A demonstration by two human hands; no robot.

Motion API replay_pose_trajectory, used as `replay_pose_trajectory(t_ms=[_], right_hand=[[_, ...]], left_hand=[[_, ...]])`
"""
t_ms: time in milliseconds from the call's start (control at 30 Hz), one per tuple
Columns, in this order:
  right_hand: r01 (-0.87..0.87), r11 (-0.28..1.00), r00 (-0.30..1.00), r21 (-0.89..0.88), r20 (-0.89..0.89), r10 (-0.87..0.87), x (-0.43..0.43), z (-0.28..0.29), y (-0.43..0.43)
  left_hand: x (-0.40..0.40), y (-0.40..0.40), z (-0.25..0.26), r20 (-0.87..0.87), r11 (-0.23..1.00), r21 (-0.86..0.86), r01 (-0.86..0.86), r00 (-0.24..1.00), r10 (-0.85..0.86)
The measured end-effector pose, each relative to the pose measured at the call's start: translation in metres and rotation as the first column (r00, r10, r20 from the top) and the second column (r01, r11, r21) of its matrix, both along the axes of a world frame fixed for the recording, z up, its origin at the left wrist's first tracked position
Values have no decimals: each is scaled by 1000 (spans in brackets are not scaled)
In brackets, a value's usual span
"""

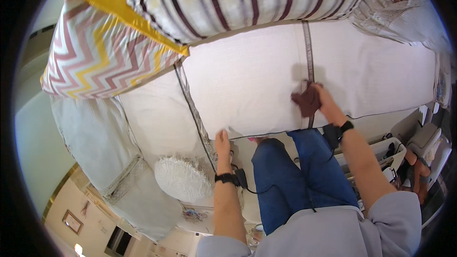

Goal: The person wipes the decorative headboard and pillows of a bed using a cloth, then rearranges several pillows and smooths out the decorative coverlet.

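Note:
My right hand (324, 99) holds a crumpled dark brown cloth (306, 100) over the white fabric sofa seat (246, 78). The cloth is beside the dark trim band (307, 50) that crosses the seat; whether it touches the fabric is hard to tell. My left hand (222, 143) is at the front edge of the seat, thumb and fingers pinching the white cover near its corner. A second patterned trim strip (191, 103) runs just left of that hand. Both wrists wear black straps with small dark devices.
A striped cushion (250, 0) and a zigzag-patterned cushion (107, 53) lean at the back. A fluffy white round cushion (182, 179) sits left of my arm. To the right are a white bin (391, 153) with items, a grey chair (424, 139) and another person's limbs (419, 175).

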State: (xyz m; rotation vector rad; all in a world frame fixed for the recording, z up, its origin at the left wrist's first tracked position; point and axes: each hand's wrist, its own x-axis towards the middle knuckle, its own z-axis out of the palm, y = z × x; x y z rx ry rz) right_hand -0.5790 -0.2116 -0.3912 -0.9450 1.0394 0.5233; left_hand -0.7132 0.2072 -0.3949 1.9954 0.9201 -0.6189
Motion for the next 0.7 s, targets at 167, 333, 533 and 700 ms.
replay_pose_trajectory(t_ms=[167,333,533,700], right_hand=[[-276,951,946,138,-137,294,-67,19,113],[-582,809,811,-80,11,585,-99,21,206],[-823,566,566,-42,23,824,-126,24,257],[-880,431,396,-197,194,897,-142,40,295]], left_hand=[[-162,44,26,-308,409,-257,-876,475,824],[-281,145,19,-315,-467,-529,-708,-347,883],[-273,158,38,37,503,-5,-864,503,864],[-229,162,133,167,756,357,-549,834,527]])
